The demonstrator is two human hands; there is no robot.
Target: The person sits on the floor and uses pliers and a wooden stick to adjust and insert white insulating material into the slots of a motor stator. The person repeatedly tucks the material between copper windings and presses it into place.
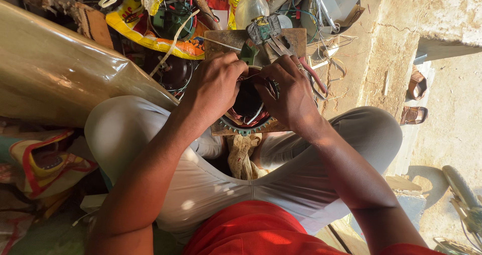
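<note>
A round motor stator with copper windings and a toothed metal rim lies on a small wooden board in front of my crossed legs. My left hand is curled over the stator's left side, fingers closed on the coil wires. On the right side, my right hand pinches the windings with its fingertips inside the ring. Most of the stator is hidden under both hands. A green-handled tool lies just beyond my fingers.
Pliers with red handles rest on the board's right. Behind it are a plastic bottle, loose wires and a yellow bag. A large tan sack lies left. Sandals sit on the concrete at right. A cloth hangs in my lap.
</note>
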